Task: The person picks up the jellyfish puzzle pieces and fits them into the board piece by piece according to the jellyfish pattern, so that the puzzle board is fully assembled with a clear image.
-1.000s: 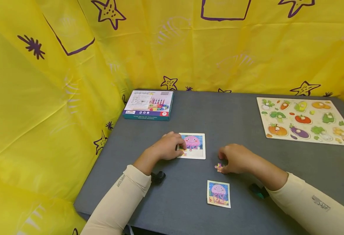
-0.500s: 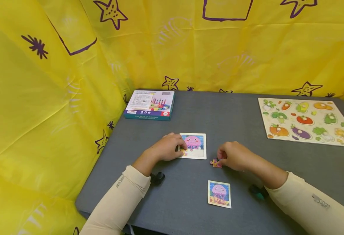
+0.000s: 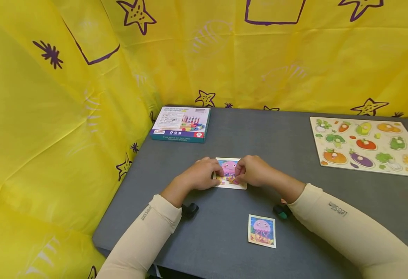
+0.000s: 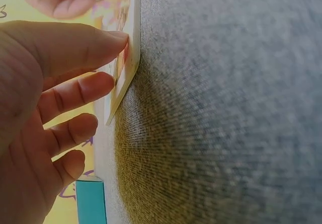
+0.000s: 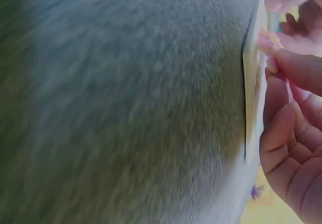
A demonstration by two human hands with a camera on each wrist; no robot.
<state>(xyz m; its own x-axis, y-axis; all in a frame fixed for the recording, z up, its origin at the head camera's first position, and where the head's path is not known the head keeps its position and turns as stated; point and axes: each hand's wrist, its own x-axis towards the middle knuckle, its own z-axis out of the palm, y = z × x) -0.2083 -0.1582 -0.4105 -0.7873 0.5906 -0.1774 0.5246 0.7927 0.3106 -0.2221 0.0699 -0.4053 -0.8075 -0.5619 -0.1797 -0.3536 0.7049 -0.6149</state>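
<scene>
A small jigsaw tray (image 3: 238, 187) with a pink jellyfish picture lies flat on the grey table. My left hand (image 3: 203, 174) holds its left side, the thumb tip (image 4: 118, 39) on the rim and the lower fingers loosely bent. Over the tray's lower right part, my right hand (image 3: 255, 170) pinches a pink and yellow jigsaw piece (image 5: 271, 40) between thumb and fingers. In the head view that piece overlaps the tray's lower strip, just below the jellyfish. The right fingers partly cover both piece and tray. Nearer the front lies a matching jellyfish picture card (image 3: 261, 231).
A boxed set (image 3: 180, 124) sits at the back left. At the right lies a wooden vegetable puzzle board (image 3: 367, 147). A bit of something orange (image 3: 283, 201) peeks out beside the right wrist. Yellow cloth (image 3: 259, 58) hangs behind the table.
My right hand has picked the jigsaw piece up off the table and carried it left and away from me, onto the tray. The left hand stays at the tray's left side.
</scene>
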